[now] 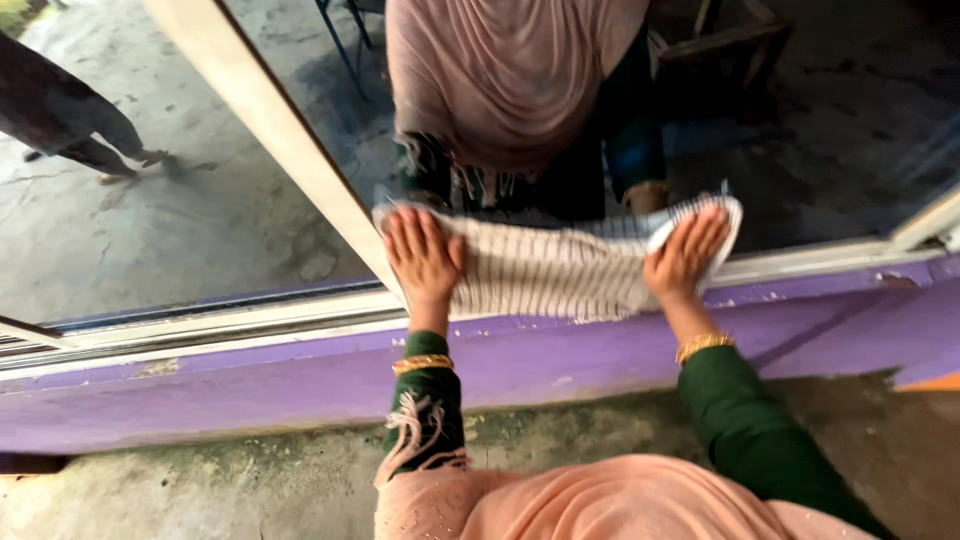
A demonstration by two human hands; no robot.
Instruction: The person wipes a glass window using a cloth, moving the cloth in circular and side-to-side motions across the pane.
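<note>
Head view, left hand [423, 255] and right hand [686, 252], fingers spread flat, pressing white grey-striped cloth [560, 268] against glass pane [800, 130], above purple painted sill [560, 355]

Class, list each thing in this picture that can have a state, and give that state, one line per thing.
left hand: open, flat on the cloth
right hand: open, flat on the cloth
striped cloth: spread out, pressed against the glass
window glass: reflecting the person
purple sill: paint chipped in places
gold bangles: worn on both wrists
</note>
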